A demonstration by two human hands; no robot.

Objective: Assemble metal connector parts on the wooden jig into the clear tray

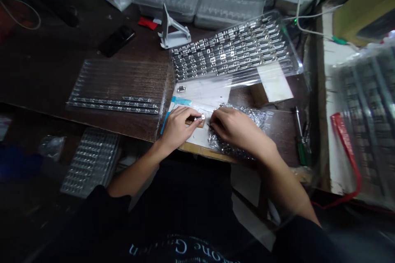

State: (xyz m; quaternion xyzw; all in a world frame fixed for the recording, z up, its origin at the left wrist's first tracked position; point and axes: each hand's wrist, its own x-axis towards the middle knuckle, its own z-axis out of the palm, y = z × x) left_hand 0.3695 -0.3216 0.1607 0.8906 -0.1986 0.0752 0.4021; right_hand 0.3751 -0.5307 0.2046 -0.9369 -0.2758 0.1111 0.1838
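Found small silver-and-black metal connector [200, 117] at front of bench, pinched between thumb and index finger of bare left hand [175, 126]. Noted thumb and index finger closed down to the width of the piece. Saw small tan block [200, 124] just below connector, partly hidden by left hand; could not tell whether touching. Recorded bare right hand [231, 124] just to the right, palm down, fingers curled inward over left part of glittering heap of small metal pieces [220, 143]; could not tell whether gripping anything, fingertips being hidden.

Located both hands above white flat sheet [197, 137], with bright blue tape [182, 101] at its left side. Counted one loose silver-and-black connector [182, 89] farther back on same sheet.

Observed large clear plastic tray [294, 65] lying aslant behind, filled with several rows of similar connectors, and white rectangular card [274, 81] overlapping its front edge. Observed second clear ribbed tray [120, 78] to the left, bearing two long rows and one short row along its near side. Logged on dark brown tabletop [40, 65]: black phone [117, 40], pale grey folding stand [173, 35] and, well to the right, green-handled screwdriver [301, 152].
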